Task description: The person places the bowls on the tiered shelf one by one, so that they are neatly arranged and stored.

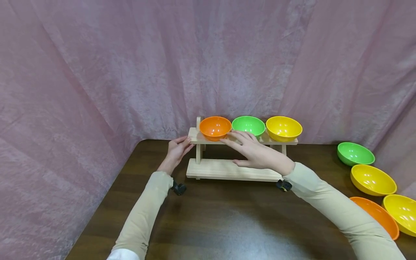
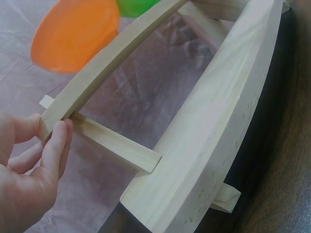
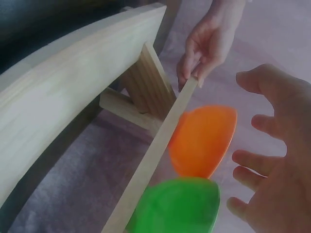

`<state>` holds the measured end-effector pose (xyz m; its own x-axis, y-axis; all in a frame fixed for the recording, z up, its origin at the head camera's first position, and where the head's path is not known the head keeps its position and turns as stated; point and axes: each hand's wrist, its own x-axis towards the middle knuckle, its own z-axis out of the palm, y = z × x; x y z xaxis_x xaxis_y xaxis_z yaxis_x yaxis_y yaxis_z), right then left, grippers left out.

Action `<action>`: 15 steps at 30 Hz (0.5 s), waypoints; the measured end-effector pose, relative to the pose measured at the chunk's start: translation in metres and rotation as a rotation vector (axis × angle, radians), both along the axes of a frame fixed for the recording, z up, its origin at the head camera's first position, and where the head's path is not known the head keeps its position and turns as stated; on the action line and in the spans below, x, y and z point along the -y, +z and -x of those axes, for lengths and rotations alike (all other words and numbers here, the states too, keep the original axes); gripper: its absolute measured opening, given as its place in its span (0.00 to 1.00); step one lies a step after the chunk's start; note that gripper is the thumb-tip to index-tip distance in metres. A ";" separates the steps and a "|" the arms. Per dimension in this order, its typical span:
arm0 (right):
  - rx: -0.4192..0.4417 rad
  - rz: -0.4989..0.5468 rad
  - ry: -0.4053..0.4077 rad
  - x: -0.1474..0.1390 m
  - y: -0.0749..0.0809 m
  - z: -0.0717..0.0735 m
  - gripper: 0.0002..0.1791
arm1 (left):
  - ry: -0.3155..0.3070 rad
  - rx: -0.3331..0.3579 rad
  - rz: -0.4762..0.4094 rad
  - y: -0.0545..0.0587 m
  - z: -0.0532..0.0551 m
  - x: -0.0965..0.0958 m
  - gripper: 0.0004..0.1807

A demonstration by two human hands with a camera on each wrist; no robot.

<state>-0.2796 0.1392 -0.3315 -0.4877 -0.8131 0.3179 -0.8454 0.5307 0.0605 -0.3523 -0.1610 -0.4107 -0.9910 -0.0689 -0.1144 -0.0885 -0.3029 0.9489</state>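
Observation:
A two-tier wooden rack [image 1: 221, 169] stands at the back of the table. On its upper board, from left to right, sit an orange bowl [image 1: 215, 127], a green bowl [image 1: 248, 124] and a yellow bowl [image 1: 284, 127]. My left hand [image 1: 177, 151] pinches the left end of that upper board between thumb and fingers, as the left wrist view shows up close. My right hand [image 1: 256, 153] is held out before the orange and green bowls, its fingers spread and holding nothing. In the right wrist view those fingers [image 3: 255, 162] are apart from both bowls.
At the table's right side stand another green bowl [image 1: 355, 154], two yellow bowls, one of them nearer the back [image 1: 373, 180], and an orange bowl [image 1: 373, 215] partly behind the right sleeve. A pink curtain [image 1: 227, 57] hangs right behind the rack.

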 end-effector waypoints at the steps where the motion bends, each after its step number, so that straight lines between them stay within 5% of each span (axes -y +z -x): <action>1: 0.005 0.001 0.004 -0.001 -0.001 -0.001 0.42 | -0.001 0.001 0.000 0.000 0.000 0.000 0.24; 15: -0.003 0.008 0.065 -0.015 -0.010 -0.010 0.38 | -0.005 0.000 -0.004 0.000 0.000 0.001 0.24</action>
<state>-0.2691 0.1543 -0.3418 -0.4329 -0.8404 0.3260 -0.8779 0.4751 0.0590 -0.3528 -0.1621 -0.4107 -0.9915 -0.0631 -0.1142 -0.0897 -0.3058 0.9478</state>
